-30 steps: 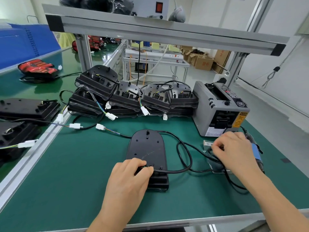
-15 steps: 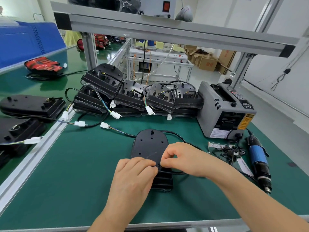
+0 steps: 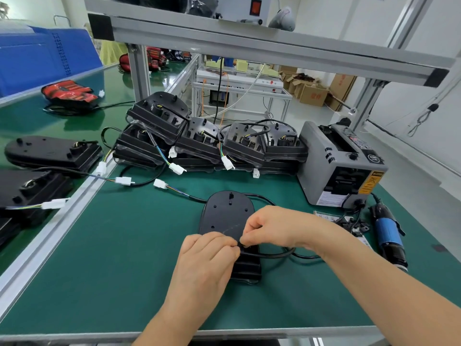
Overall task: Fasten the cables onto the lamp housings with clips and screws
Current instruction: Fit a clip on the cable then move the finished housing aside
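A green-matted assembly bench point(image 3: 112, 270) under an aluminium-framed shelf, with a black oval plastic lamp housing point(image 3: 224, 216) lying flat at its centre. Far left of that housing, more black housings point(image 3: 50, 153) rest on the adjoining bench. A white plug connector point(image 3: 159, 183) lies to its upper left. Behind it stands a leaning row of stacked housings point(image 3: 199, 146). The left hand point(image 3: 204, 265) curls over the housing's near end, fingers holding down the black cable point(image 3: 274, 255) that crosses it. The right hand point(image 3: 277, 228) pinches the same cable tightly at that spot. Whether a clip sits between the fingertips cannot be told. Right of the housing are a grey tape dispenser point(image 3: 334, 166), small black clips point(image 3: 354, 226) and a blue-banded electric screwdriver point(image 3: 388, 236).
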